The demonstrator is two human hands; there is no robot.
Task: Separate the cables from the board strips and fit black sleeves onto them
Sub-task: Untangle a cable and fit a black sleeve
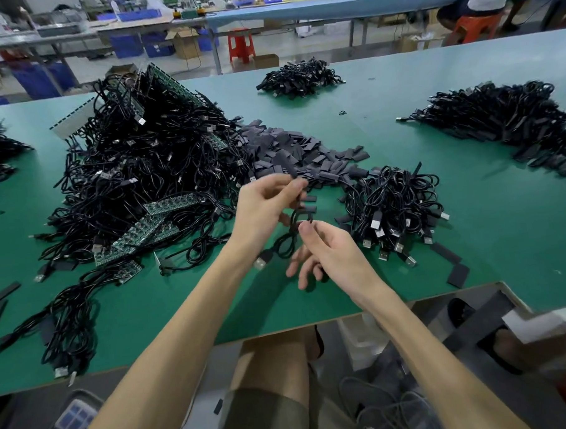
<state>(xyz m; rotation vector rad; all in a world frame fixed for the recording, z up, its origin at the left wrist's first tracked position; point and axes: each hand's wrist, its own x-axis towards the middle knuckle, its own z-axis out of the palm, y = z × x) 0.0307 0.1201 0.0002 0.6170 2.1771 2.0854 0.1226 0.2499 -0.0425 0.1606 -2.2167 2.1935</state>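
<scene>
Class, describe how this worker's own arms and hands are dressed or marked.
The left hand and right hand are ungloved, with no rings, watch or wristband visible. The arms behind them are bare up to the picture's lower edge, with no sleeves in view.

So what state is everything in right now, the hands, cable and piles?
Cable: looped, lifted off the table, plug dangling.
Left hand: pinching the cable high up.
Right hand: pinching the same cable lower down.
Board strips: heaped, tangled in cables.
Loose sleeves: heaped, unfitted.
</scene>
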